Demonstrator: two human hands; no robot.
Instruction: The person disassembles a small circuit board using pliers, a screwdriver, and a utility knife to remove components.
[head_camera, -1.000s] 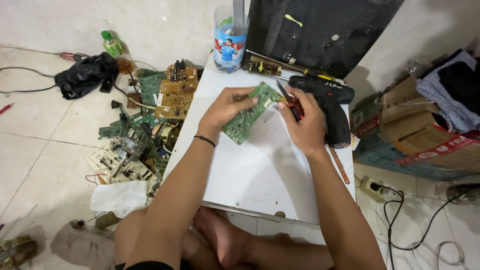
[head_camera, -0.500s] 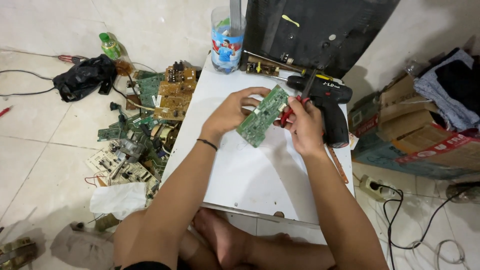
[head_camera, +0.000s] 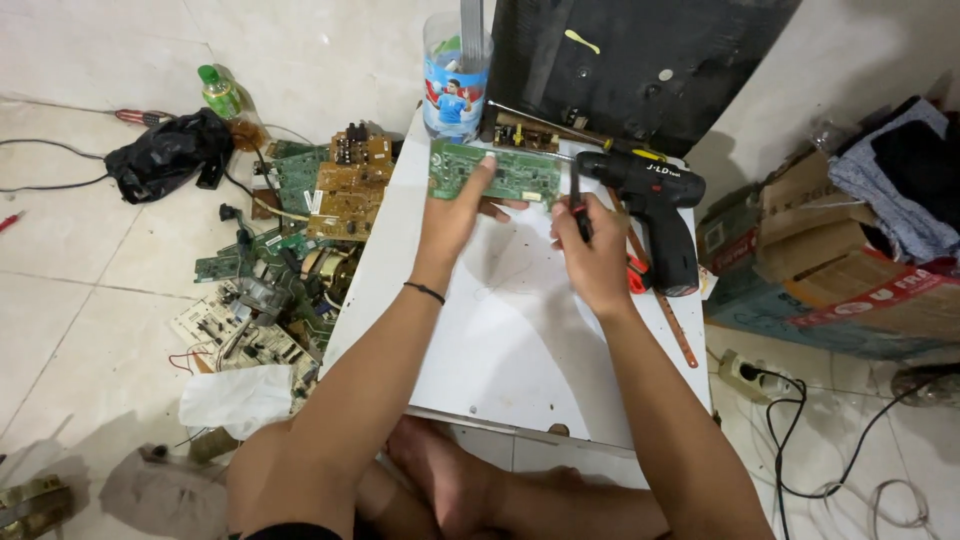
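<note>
- The left hand (head_camera: 455, 215) grasps a long green rectangular circuit board (head_camera: 497, 172) by its near edge, thumb on top, holding it flat and level above the far end of a white rectangular board serving as a work surface (head_camera: 520, 340).
- The right hand (head_camera: 592, 250) is clenched around a slim tool with a dark shaft and a red-and-black handle (head_camera: 577, 205); the shaft rises from the fist to meet the right end of the circuit board.
- A thin dark band (head_camera: 427, 292) circles the left wrist.
- Just beside the right hand, a black cordless drill (head_camera: 655, 205) lies on the work surface, with a long brown strip (head_camera: 668, 315) next to it and a yellow-handled screwdriver (head_camera: 575, 132) beyond.
- At the far edge stand a clear plastic cup with a blue printed picture (head_camera: 455, 80) and a large black panel (head_camera: 630, 60) leaning upright.
- On the tiled floor to the left lies a heap of green and brown circuit boards (head_camera: 300, 230), with a black bag (head_camera: 165, 155) and a green-capped bottle (head_camera: 222, 92) further off.
- To the right sit cardboard boxes (head_camera: 830, 270) and a white power strip with black cable (head_camera: 745, 372).
</note>
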